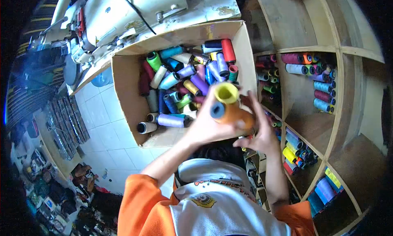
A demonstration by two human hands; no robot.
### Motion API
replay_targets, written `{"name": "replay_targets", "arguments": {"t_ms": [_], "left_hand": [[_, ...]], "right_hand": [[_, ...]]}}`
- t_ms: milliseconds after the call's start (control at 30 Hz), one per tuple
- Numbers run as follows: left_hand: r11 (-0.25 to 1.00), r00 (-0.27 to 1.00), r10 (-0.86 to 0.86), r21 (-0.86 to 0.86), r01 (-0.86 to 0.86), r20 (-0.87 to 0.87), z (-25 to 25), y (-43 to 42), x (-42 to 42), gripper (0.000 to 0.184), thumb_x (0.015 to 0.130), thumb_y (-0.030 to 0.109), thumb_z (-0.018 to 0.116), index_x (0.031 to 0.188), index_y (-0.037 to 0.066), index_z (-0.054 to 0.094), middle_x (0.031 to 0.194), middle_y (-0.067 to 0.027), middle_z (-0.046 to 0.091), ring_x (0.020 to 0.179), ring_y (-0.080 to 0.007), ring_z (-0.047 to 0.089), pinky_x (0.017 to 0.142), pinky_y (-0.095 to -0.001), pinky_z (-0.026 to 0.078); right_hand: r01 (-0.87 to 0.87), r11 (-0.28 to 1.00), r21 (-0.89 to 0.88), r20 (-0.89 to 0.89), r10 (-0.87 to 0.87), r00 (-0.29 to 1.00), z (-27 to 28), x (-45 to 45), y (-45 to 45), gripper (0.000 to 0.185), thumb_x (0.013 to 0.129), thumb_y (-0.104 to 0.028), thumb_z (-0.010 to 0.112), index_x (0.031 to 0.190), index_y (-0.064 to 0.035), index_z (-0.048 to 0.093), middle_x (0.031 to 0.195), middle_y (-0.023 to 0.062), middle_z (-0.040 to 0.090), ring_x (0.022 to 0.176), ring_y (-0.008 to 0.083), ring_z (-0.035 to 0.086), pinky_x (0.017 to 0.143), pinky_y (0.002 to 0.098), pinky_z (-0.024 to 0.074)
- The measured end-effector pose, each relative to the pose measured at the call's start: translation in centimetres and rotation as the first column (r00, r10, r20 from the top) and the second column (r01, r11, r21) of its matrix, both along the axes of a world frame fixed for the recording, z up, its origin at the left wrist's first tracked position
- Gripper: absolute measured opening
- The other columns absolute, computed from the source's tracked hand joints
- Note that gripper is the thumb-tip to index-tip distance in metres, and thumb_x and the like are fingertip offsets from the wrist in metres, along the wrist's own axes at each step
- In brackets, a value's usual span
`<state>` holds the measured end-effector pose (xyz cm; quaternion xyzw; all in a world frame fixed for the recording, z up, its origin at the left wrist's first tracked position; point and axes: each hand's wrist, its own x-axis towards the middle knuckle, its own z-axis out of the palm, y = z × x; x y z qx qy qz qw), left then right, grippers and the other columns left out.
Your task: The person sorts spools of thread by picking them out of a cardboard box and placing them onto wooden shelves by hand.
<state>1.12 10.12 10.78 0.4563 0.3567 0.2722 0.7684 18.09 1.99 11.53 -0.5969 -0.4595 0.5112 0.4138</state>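
Note:
My left hand is closed around an orange thread spool and a yellow thread spool, both above the right front corner of a cardboard box. A dark blue core end shows on the orange spool. My right hand is beside them with fingers and thumb spread; whether it touches the orange spool is unclear. Many coloured thread spools lie jumbled in the box, among them a red spool, a green spool and a lilac spool.
A wooden shelf unit stands on the right, with several stacked spools in its compartments. A white sewing machine sits on a table behind the box. Dark piled items lie at the lower left.

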Motion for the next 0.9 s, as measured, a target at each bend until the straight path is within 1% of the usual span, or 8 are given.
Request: {"name": "replay_targets", "arguments": {"t_ms": [67,200,267,333,400,567,667,900], "left_hand": [[0.996,1.000,-0.030,0.084,0.029,0.007,0.5,-1.4,0.4,0.096,0.065,0.022,0.080,0.138,0.002,0.023,0.142,-0.0156,0.028,0.131,-0.0236,0.029,0.108,-0.0381,0.022],[0.951,0.954,-0.300,0.080,0.298,0.021,-1.6,0.2,-2.7,0.107,0.068,0.027,0.081,0.143,-0.001,0.011,0.149,-0.0194,0.015,0.137,-0.0235,0.019,0.112,-0.0350,0.015],[0.968,0.972,-0.232,-0.084,0.235,0.042,-6.4,2.3,-5.3,0.099,0.074,0.036,0.075,0.144,0.002,0.014,0.148,-0.0185,0.022,0.129,-0.0258,0.035,0.107,-0.0360,0.030],[0.916,0.983,0.164,-0.357,-0.184,-0.085,-9.3,5.8,-7.9,0.077,0.076,0.035,0.072,0.136,0.002,0.035,0.130,-0.0161,0.049,0.112,-0.0254,0.051,0.084,-0.0385,0.047],[0.962,0.517,0.254,0.267,-0.052,-0.817,-13.3,8.8,-10.2,0.061,0.076,0.031,0.070,0.120,-0.003,0.046,0.113,-0.0205,0.056,0.108,-0.0309,0.054,0.083,-0.0441,0.048],[0.863,0.036,0.359,0.347,0.367,-0.933,-24.5,10.4,-14.4,0.039,0.072,0.017,0.064,0.102,-0.003,0.049,0.100,-0.0221,0.057,0.090,-0.0388,0.058,0.081,-0.0508,0.046],[0.855,0.035,0.345,0.330,0.399,-0.938,-25.0,9.8,-14.5,0.036,0.070,0.013,0.064,0.100,-0.001,0.050,0.103,-0.0229,0.055,0.091,-0.0387,0.058,0.080,-0.0502,0.046],[0.613,0.485,0.632,0.773,0.165,-0.605,-19.9,11.7,-13.9,0.048,0.060,0.008,0.070,0.107,0.002,0.058,0.129,-0.0238,0.039,0.113,-0.0402,0.044,0.097,-0.0443,0.039]], "right_hand": [[-0.108,0.994,-0.033,-0.046,0.106,0.993,0.0,-1.1,0.7,0.089,0.063,-0.022,0.081,0.136,0.0001,0.034,0.129,0.0173,0.049,0.120,0.0289,0.048,0.101,0.0399,0.0373],[-0.244,0.966,-0.084,0.002,0.245,0.970,-0.1,-0.7,0.7,0.082,0.065,-0.019,0.079,0.133,-0.0004,0.038,0.122,0.0165,0.053,0.115,0.0238,0.052,0.098,0.0367,0.0387],[-0.151,0.983,-0.106,-0.241,0.121,0.963,-1.3,-0.9,-0.2,0.072,0.065,-0.016,0.076,0.127,0.0005,0.043,0.115,0.0093,0.056,0.105,0.0202,0.055,0.094,0.0327,0.0410],[-0.139,0.942,-0.305,-0.509,-0.038,0.860,-1.3,-0.7,-0.5,0.068,0.064,-0.017,0.076,0.123,-0.0013,0.046,0.109,0.0056,0.056,0.099,0.0163,0.055,0.090,0.0305,0.0418],[-0.080,0.946,-0.315,-0.520,-0.101,0.848,-1.8,-0.5,-1.0,0.067,0.064,-0.018,0.076,0.122,-0.0019,0.047,0.107,0.0045,0.056,0.097,0.0145,0.055,0.089,0.0299,0.0420],[-0.030,0.960,-0.278,-0.517,-0.123,0.847,-1.6,0.4,-1.5,0.065,0.064,-0.020,0.077,0.120,-0.0019,0.048,0.107,0.0043,0.056,0.096,0.0146,0.055,0.089,0.0303,0.0424],[0.027,0.962,-0.273,-0.506,-0.168,0.846,-2.1,0.9,-2.2,0.064,0.065,-0.019,0.078,0.120,-0.0018,0.049,0.108,0.0049,0.057,0.098,0.0151,0.055,0.089,0.0304,0.0426],[0.038,0.959,-0.280,-0.521,-0.185,0.833,-3.0,1.6,-2.4,0.061,0.066,-0.019,0.078,0.119,-0.0015,0.051,0.107,0.0056,0.059,0.097,0.0163,0.058,0.088,0.0311,0.0447]]}}
